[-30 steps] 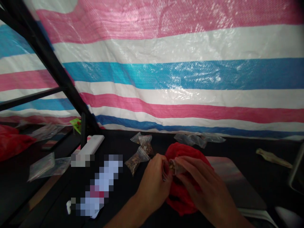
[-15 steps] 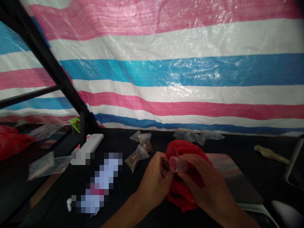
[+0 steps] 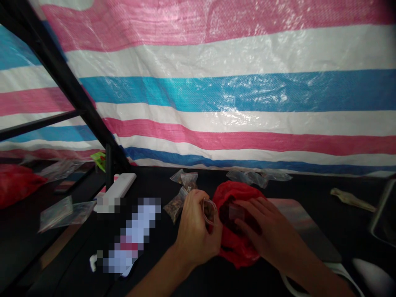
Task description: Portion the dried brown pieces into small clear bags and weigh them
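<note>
My left hand (image 3: 198,231) is closed round a small clear zip bag (image 3: 209,211), its mouth spread wide and brown bits inside. Beside it, a red plastic bag (image 3: 238,190) stands with its top open. Over that opening my right hand (image 3: 262,227) pinches a small clear plastic cup (image 3: 236,212), which dips into the red bag; the cup's contents cannot be made out. Behind my left hand lie a filled zip bag (image 3: 175,206) with brown dried bits and another filled zip bag (image 3: 189,180).
Flat clear bags (image 3: 247,178) lie at the table's back edge. A grey flat panel (image 3: 305,227) is right of the red bag. To the left are a white box (image 3: 122,187), a blurred-out strip (image 3: 136,231) and clear bags (image 3: 58,216). A striped tarp (image 3: 229,95) hangs behind.
My right hand has lowered the cup from the small bag's mouth into the red bag. My left hand has shifted slightly left, and the zip bag's open mouth now shows.
</note>
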Demonstrator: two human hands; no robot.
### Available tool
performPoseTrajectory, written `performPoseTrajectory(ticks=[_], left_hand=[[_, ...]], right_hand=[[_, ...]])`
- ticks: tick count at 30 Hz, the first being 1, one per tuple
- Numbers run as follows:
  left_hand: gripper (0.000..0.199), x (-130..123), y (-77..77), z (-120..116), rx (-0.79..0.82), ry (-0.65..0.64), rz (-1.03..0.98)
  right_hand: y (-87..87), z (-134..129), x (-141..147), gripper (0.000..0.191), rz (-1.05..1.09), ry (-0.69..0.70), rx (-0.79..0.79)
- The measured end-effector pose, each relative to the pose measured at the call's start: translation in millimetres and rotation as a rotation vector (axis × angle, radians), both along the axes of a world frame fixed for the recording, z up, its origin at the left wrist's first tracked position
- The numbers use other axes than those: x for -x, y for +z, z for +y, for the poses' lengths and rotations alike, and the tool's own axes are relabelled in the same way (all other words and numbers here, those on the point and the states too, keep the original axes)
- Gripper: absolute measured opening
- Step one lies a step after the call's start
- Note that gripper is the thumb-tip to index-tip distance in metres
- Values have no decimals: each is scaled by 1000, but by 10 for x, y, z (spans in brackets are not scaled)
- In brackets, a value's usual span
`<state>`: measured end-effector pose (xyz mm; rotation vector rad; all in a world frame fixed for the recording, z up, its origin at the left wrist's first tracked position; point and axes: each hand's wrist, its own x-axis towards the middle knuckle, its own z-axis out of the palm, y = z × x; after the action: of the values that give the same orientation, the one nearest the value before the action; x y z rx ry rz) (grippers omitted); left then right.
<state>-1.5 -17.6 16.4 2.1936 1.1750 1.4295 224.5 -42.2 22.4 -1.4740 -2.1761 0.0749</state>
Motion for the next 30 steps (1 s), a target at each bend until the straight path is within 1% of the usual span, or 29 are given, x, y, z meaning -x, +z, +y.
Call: performPoseTrajectory(ticks=[3, 5, 7, 9, 11, 13, 16, 18, 19, 20, 21, 22, 24, 26, 27, 29, 30], left_hand=[[35, 14, -29, -3, 54, -71, -61], [30, 3, -36, -29, 147, -147, -146], [24, -20, -18, -81, 253, -226, -236], [23, -44, 23, -150, 326, -308, -280], [31, -61, 69, -220, 342, -397, -285], [42, -69, 105, -274, 356, -496, -268], [57, -65, 139, -300, 396, -617, -233], [75, -52, 153, -281, 367, -642, -225], [83, -44, 155, -263, 339, -636, -223], [87, -34, 153, -240, 313, -615, -218], [86, -26, 144, -213, 289, -578, -198], [81, -19, 128, -184, 268, -527, -159], [69, -14, 76, -120, 235, -386, -27], [65, -23, 10, -55, 244, -258, 126], [60, -31, -22, -24, 275, -221, 179], [46, -49, -72, 32, 358, -172, 196], [39, -56, -87, 57, 392, -140, 160]], right_hand=[[13, -1, -6, 41, 18, 23, -46], [80, -37, 14, 37, 97, 68, -59], [159, -100, 62, 34, 189, 118, -38], [210, -172, 133, 41, 268, 155, 13], [212, -233, 214, 53, 344, 194, 77], [175, -273, 287, 61, 429, 248, 138], [113, -302, 358, 64, 545, 325, 202], [110, -308, 350, 60, 586, 284, 249], [124, -305, 317, 58, 600, 246, 264], [148, -297, 256, 55, 617, 194, 262], [181, -283, 163, 53, 635, 151, 236], [217, -261, 36, 52, 666, 115, 178], [291, -204, -311, 49, 676, -3, 96], [343, -139, -716, 48, 593, -92, 130], [357, -110, -905, 46, 543, -137, 125], [367, -66, -1180, 41, 445, -211, 159], [367, -52, -1248, 37, 404, -240, 169]])
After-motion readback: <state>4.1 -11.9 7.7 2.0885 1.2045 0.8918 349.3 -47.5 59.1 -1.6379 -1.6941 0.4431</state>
